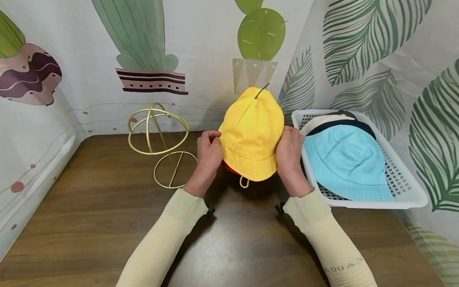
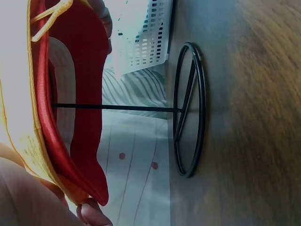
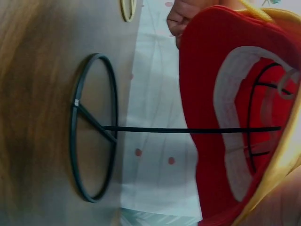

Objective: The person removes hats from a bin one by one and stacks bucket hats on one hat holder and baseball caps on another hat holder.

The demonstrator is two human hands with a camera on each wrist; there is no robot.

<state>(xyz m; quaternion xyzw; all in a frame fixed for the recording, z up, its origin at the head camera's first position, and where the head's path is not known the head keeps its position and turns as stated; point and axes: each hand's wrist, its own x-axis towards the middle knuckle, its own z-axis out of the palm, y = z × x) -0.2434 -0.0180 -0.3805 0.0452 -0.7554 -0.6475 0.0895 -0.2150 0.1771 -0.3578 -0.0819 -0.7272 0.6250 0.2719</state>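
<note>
A yellow bucket hat (image 1: 252, 127) with a red lining (image 3: 202, 84) sits over a black wire hat stand (image 2: 189, 113), whose ring base stands on the table. Both wrist views show the stand's thin post running up inside the hat, past a white inner band (image 3: 230, 103). My left hand (image 1: 209, 153) pinches the brim on the left side. On the opposite side, my right hand (image 1: 291, 153) holds the brim between thumb and fingers. A thin yellow cord loop (image 1: 244, 182) hangs below the front of the brim. A green stem (image 1: 261, 91) sticks up at the crown.
To the left stands a bare gold wire hat stand (image 1: 157, 147). A white perforated basket (image 1: 405, 175) at the right holds a light blue bucket hat (image 1: 349, 159), with black and cream hats behind it. A printed cloth (image 1: 208, 48) hangs along the back of the wooden table (image 1: 89, 207).
</note>
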